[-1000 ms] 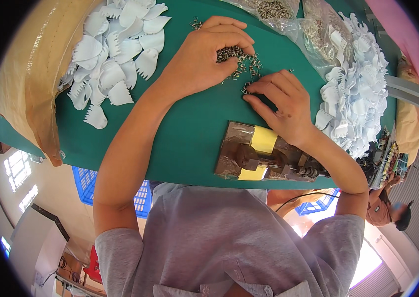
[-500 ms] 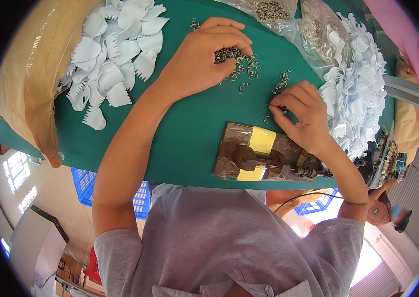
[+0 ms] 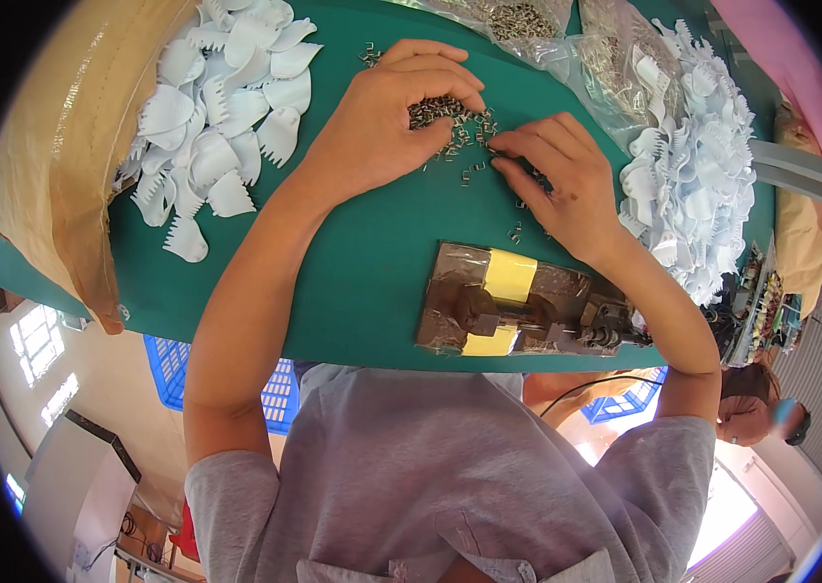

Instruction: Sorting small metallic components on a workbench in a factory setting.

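On the green table top, my left hand curls round a heap of small bent metal clips. Its fingers and thumb wrap the heap's sides, and part of the heap is hidden under the palm. My right hand is at the heap's right edge. Its forefinger and thumb tips are a little apart beside loose clips, with nothing visible between them. A few more clips lie below the right hand, partly covered by it. Nearer me sits a brown fixture block with yellow tape and a metal mechanism at its right end.
White toothed plastic pieces are piled at the left beside a tan sack. Another white heap stands at the right. Clear bags of metal parts lie at the back. A grey curved bar juts in from the right.
My right hand has moved up and left, from the small clip group to the heap's edge, and its pinched fingertips have parted slightly. My left hand stays round the heap.
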`<action>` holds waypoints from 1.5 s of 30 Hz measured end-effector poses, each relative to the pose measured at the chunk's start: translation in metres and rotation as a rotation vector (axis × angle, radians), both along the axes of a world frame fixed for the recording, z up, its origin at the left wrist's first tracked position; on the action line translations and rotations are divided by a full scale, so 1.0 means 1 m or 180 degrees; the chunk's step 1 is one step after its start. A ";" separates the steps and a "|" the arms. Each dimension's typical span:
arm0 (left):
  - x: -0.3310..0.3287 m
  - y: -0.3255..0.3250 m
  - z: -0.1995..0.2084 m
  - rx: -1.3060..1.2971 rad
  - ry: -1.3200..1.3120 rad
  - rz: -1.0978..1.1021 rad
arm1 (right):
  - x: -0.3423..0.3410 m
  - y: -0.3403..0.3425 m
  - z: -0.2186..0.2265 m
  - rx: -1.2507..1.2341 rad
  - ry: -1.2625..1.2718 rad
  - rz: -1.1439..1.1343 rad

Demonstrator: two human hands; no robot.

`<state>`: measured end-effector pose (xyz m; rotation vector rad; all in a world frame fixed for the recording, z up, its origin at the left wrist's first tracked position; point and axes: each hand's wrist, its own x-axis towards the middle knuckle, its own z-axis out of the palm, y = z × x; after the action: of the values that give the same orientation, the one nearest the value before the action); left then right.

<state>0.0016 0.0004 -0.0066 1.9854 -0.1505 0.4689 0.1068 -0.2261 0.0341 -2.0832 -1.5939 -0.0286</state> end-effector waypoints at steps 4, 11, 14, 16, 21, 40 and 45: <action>-0.001 0.001 0.000 0.0008 -0.0032 0.0005 | -0.001 -0.001 -0.001 0.0027 0.0190 -0.0087; 0.000 -0.003 -0.001 0.0011 -0.0038 0.0029 | -0.001 -0.001 -0.002 0.0004 0.0235 -0.0109; -0.003 -0.016 0.003 0.0779 -0.0338 0.0051 | -0.002 -0.004 -0.001 -0.0068 0.0255 -0.0205; -0.006 -0.025 0.005 0.0901 -0.0212 0.0051 | -0.002 -0.005 0.000 -0.0127 0.0279 -0.0271; -0.004 -0.026 0.003 0.1085 -0.0091 0.0151 | -0.005 -0.004 0.003 -0.0243 0.0396 -0.0435; -0.005 -0.022 0.005 0.1006 -0.0025 0.0281 | -0.001 -0.010 0.000 -0.0261 0.0389 -0.0565; -0.004 -0.024 0.004 0.1039 -0.0127 0.0222 | 0.000 -0.009 0.003 -0.0283 0.0249 -0.0463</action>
<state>-0.0023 -0.0237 -0.0024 2.3073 -0.1931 0.5569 0.1064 -0.2351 0.0372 -2.2368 -1.4192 0.0738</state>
